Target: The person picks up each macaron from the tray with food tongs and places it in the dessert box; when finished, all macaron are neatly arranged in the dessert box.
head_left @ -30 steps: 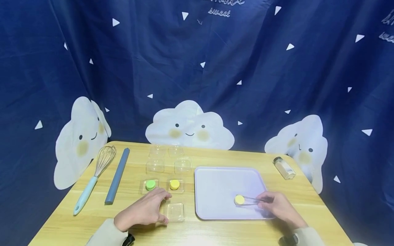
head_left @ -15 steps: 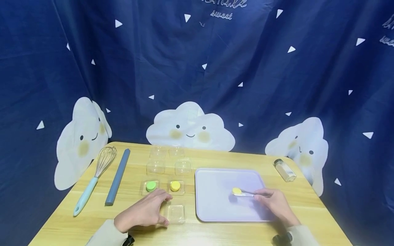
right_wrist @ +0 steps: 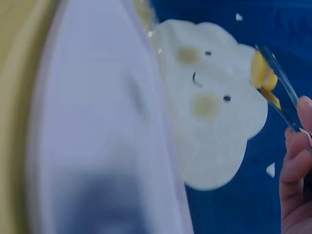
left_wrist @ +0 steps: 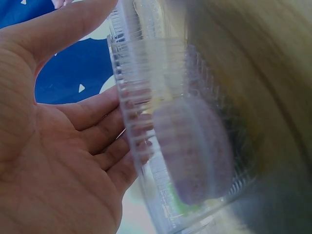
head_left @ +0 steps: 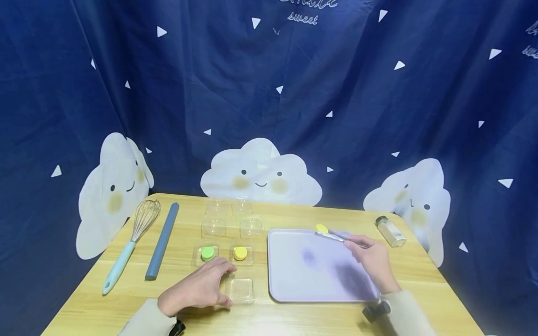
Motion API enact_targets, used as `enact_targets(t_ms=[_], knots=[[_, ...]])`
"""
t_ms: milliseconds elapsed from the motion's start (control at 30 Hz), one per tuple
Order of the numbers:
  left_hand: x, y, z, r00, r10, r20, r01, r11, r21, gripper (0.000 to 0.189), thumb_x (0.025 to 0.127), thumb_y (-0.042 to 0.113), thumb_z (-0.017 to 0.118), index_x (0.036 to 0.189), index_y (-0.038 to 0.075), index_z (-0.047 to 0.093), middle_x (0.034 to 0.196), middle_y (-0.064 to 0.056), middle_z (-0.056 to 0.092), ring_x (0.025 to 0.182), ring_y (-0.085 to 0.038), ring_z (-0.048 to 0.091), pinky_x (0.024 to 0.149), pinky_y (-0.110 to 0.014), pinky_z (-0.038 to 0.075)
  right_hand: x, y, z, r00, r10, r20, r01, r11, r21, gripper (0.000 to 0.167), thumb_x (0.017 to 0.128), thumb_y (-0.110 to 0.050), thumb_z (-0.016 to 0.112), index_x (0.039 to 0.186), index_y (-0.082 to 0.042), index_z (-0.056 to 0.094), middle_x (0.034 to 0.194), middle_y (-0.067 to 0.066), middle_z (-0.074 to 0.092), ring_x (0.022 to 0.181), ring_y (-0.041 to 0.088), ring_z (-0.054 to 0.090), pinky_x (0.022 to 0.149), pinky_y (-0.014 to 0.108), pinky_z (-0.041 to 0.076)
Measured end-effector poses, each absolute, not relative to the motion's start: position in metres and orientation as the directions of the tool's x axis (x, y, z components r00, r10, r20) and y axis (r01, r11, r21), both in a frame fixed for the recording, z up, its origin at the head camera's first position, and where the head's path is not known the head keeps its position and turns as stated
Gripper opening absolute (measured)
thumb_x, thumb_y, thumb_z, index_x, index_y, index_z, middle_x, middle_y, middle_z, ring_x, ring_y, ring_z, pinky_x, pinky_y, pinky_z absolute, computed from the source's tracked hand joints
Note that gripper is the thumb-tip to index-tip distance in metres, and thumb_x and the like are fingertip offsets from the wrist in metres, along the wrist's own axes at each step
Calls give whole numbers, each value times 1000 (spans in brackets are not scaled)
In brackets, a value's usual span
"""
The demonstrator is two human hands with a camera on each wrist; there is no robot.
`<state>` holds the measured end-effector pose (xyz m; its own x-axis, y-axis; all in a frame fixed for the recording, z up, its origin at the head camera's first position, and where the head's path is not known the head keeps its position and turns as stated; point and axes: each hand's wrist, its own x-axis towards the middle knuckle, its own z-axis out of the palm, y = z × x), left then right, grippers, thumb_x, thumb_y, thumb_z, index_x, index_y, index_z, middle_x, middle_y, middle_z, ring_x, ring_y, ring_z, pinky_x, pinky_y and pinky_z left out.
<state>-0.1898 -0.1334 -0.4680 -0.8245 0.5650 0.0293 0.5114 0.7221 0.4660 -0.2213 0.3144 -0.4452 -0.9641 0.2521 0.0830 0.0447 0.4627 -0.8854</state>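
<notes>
My right hand (head_left: 374,261) pinches slim metal tongs (right_wrist: 287,90) that grip a yellow macaron (right_wrist: 262,70), raised above the far edge of the lilac tray (head_left: 294,270). My left hand (head_left: 199,287) lies round the left side of a clear plastic box (head_left: 241,290), thumb by its front corner and forefinger by its back edge. In the left wrist view its fingers reach the clear wall, fairly straight and spread. There, a mauve rounded thing with a pale middle band (left_wrist: 195,151) shows in the box. Behind stand boxes holding a green macaron (head_left: 208,254) and another yellow macaron (head_left: 240,253).
Several clear plastic lids or boxes (head_left: 213,227) stand toward the back. On the left lie a whisk (head_left: 130,247) with a light blue handle and a blue-grey bar (head_left: 162,241). A dark-capped clear jar (head_left: 391,231) lies at the right back.
The right hand has lifted the tongs and yellow macaron off the tray, up and toward its far edge. The left hand has stayed by the front box.
</notes>
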Motion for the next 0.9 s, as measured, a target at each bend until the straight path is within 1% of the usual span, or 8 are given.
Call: enact_targets(t_ms=[200,267,333,467,533,600,767,900], knots=[[-189,-134,-470,-823,566,38,517,721,461,73,69,42,89,128,7,64,124,-1,65,117,-22,58,103,-50,53,-228,288,-435,-960,240,146,-33,420,-907,35,85,-28,83,111,-5,77,68,-8,69,61,13,62,54,29,54],[-190,-134,-471,-824,566,38,518,723,458,73,69,42,89,128,7,64,123,-1,65,117,-21,58,102,-49,54,-230,277,-432,-963,219,159,-62,393,-917,32,85,-24,82,110,-4,77,67,-6,69,59,12,61,53,28,53],[-190,-134,-471,-824,565,36,517,724,457,74,68,42,89,128,7,64,123,-1,65,116,-21,58,102,-49,54,-231,267,-430,-967,191,168,-88,371,-925,30,85,-22,82,109,-4,77,70,0,70,58,11,59,51,27,52],[-191,-134,-471,-825,565,31,513,724,461,75,68,43,89,129,7,64,125,-2,65,119,-23,58,103,-50,53,-232,246,-428,-973,130,191,-126,392,-911,28,84,-28,83,106,-11,79,75,5,72,57,10,57,50,26,49],[-192,-134,-471,-825,564,27,510,723,466,75,69,43,89,130,7,63,126,-3,65,120,-24,58,104,-51,53,-233,236,-429,-971,102,215,-157,403,-902,26,83,-29,84,104,-13,80,74,3,72,57,10,58,48,25,49],[-192,-133,-470,-826,563,25,507,722,472,75,69,43,89,130,7,63,127,-4,65,121,-25,58,105,-52,52,-234,226,-432,-967,69,247,-200,399,-895,25,82,-26,85,102,-12,80,73,1,72,56,9,59,48,25,50],[-192,-133,-469,-829,559,18,496,721,483,75,69,42,89,130,6,64,127,-4,64,122,-26,57,106,-53,51,-235,201,-442,-944,-70,324,-328,343,-880,20,81,-10,84,98,-2,79,77,9,74,58,4,62,49,24,53],[-192,-133,-470,-832,555,12,489,722,489,75,69,41,89,130,6,63,126,-3,64,121,-25,57,106,-53,51,-230,183,-452,-921,-210,328,-384,344,-857,19,79,-13,86,95,-4,79,85,15,77,64,2,64,55,22,57]])
